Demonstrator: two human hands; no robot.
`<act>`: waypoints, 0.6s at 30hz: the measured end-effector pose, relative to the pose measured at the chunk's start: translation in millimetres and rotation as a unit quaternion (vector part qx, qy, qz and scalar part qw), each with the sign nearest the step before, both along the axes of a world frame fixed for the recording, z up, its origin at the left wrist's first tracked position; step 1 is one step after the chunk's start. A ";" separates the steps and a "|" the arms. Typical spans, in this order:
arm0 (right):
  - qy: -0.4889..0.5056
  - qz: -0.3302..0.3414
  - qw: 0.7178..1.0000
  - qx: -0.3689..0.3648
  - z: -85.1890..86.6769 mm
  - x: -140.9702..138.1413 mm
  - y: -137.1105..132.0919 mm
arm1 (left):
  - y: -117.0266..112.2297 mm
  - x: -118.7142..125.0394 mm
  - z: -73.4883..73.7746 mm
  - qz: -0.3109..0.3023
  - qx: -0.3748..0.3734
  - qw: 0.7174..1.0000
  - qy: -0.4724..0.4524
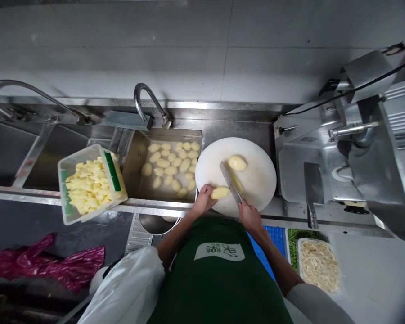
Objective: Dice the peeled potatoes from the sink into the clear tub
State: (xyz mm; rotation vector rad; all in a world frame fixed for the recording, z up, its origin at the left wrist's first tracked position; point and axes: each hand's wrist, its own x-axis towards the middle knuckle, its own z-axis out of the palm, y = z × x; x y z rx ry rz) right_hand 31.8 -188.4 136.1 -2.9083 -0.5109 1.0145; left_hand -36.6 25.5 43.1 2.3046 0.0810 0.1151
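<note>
My right hand (pixel 249 217) is wrapped round the handle of a kitchen knife (pixel 230 182), its blade slanting up and left over a round white cutting board (pixel 259 180). My left hand (pixel 204 199) grips the left end of a peeled potato piece (pixel 220 193), to the left of the blade. On the blade's other side lies another potato piece (pixel 237 183), partly hidden by the knife. A whole peeled potato (pixel 237 163) rests farther back on the board.
Several peeled potatoes (pixel 171 170) sit in a water-filled sink (pixel 135 180). A clear tub (pixel 67 207) of cut potato pieces stands tilted at left. Right of the board, a cleaver (pixel 313 184) lies on a metal machine (pixel 290 157). A tap (pixel 140 96) arches over the sink.
</note>
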 end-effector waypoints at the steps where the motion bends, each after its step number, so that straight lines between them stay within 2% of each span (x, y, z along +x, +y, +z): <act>1: 0.000 0.001 1.000 0.002 0.5 1.7 0.7 | 7.9 1.2 1.1 -0.039 -0.027 0.999 -0.006; 3: -0.006 -0.001 1.000 0.002 1.8 5.4 0.9 | 22.7 6.6 4.4 -0.104 -0.061 0.993 -0.003; 6: -0.015 -0.003 1.000 -0.003 4.5 9.7 -1.4 | 30.3 14.3 7.5 -0.127 -0.083 0.988 0.014; 10: -0.014 0.001 1.000 -0.002 10.4 8.3 -3.4 | 17.3 8.6 1.8 -0.075 -0.125 0.989 0.006; 14: -0.022 -0.006 1.000 0.014 13.6 0.1 7.7 | 6.4 -5.7 -8.3 -0.004 -0.191 0.981 -0.036; 18: -0.005 -0.005 1.000 0.016 9.4 -2.2 26.1 | 3.1 -8.7 -10.4 0.027 -0.174 0.982 -0.064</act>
